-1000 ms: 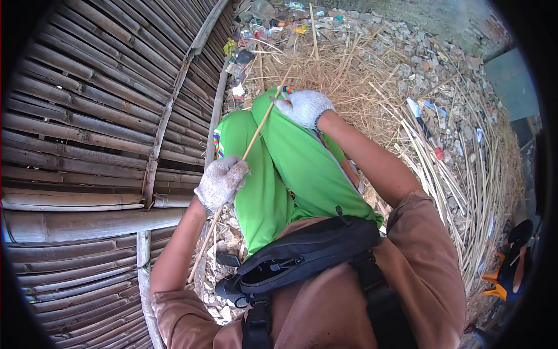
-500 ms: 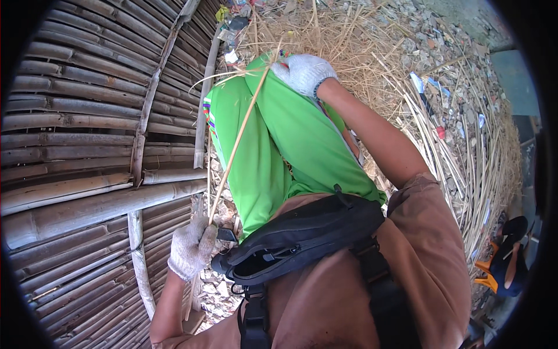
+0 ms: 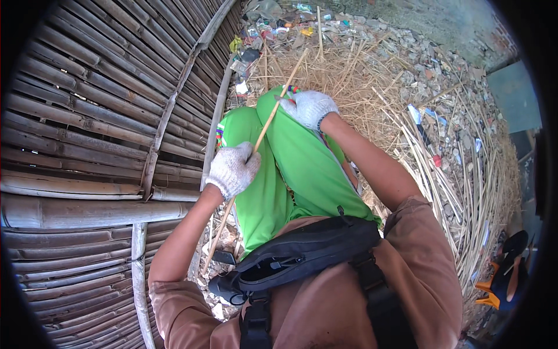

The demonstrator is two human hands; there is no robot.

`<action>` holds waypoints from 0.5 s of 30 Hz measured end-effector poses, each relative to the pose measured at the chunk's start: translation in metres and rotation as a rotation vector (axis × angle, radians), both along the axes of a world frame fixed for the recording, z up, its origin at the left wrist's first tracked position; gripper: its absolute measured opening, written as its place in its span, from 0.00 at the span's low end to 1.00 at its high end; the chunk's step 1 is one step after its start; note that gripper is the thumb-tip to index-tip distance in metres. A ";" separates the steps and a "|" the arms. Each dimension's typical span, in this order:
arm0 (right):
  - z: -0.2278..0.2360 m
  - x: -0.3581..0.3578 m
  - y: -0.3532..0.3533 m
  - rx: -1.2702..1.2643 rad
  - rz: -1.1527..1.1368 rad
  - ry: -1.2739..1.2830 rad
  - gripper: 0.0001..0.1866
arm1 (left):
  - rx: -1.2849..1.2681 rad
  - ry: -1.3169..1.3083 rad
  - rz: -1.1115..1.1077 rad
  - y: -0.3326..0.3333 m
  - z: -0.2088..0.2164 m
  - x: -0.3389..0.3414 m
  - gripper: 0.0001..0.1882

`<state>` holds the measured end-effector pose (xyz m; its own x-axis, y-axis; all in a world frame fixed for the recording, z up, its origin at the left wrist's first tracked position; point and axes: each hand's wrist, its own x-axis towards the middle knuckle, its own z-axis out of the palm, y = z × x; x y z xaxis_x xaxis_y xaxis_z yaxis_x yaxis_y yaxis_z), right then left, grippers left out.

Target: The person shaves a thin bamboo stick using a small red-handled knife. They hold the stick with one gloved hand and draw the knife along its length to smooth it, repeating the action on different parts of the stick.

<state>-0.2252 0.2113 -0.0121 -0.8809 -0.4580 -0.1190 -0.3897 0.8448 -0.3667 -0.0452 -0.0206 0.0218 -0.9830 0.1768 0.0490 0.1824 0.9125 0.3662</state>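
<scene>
A long, thin bamboo strip slants across my green-trousered legs, from beyond my knees down to my left side. My left hand, in a white knitted glove, is closed around it beside my left thigh. My right hand, gloved alike, rests at my right knee with its fingers curled. A small grey pointed piece, like the tip of a blade, sticks out from those fingers against the strip. The rest of what that hand holds is hidden.
A bamboo slat wall stands close on my left. Straw-like shavings and rubble cover the ground ahead. Several pale bamboo strips lie along the right. A black waist bag sits across my lap.
My left hand has moved up and forward along the strip, whose near end now sticks out behind it. The loose curling shavings at the far end of the strip are gone.
</scene>
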 end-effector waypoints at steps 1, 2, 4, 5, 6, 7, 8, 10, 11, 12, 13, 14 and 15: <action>0.001 -0.001 0.001 0.007 -0.005 -0.013 0.39 | 0.005 0.014 -0.007 -0.001 0.004 0.005 0.14; 0.000 0.000 0.002 -0.001 -0.017 -0.015 0.40 | 0.006 0.021 -0.016 -0.003 0.008 0.014 0.14; -0.003 -0.001 0.000 -0.021 -0.034 -0.020 0.41 | 0.012 0.013 -0.002 -0.011 0.011 0.035 0.13; -0.005 -0.001 -0.004 -0.028 -0.030 -0.027 0.41 | 0.006 0.014 0.002 -0.015 0.014 0.049 0.12; -0.007 -0.003 -0.002 -0.029 -0.038 -0.030 0.41 | 0.006 0.018 -0.006 -0.016 0.017 0.060 0.12; -0.009 -0.004 -0.001 -0.030 -0.044 -0.034 0.41 | 0.005 0.022 -0.012 -0.017 0.021 0.072 0.12; -0.009 -0.006 -0.001 -0.035 -0.050 -0.040 0.42 | -0.009 -0.009 0.013 -0.017 0.027 0.085 0.11; -0.010 -0.009 0.001 -0.041 -0.063 -0.052 0.43 | -0.036 -0.070 0.062 -0.017 0.037 0.111 0.10; -0.008 -0.010 -0.001 -0.039 -0.056 -0.049 0.43 | -0.048 -0.074 0.070 -0.019 0.039 0.124 0.09; -0.006 -0.012 0.001 -0.037 -0.055 -0.043 0.43 | -0.060 -0.075 0.072 -0.020 0.041 0.135 0.09; -0.004 -0.013 0.002 -0.034 -0.055 -0.037 0.43 | -0.072 -0.076 0.074 -0.021 0.042 0.144 0.08; -0.002 -0.015 0.003 -0.033 -0.051 -0.039 0.43 | -0.066 -0.078 0.078 -0.018 0.046 0.152 0.08; -0.001 -0.018 0.002 -0.031 -0.045 -0.038 0.42 | -0.058 -0.078 0.085 -0.015 0.050 0.158 0.07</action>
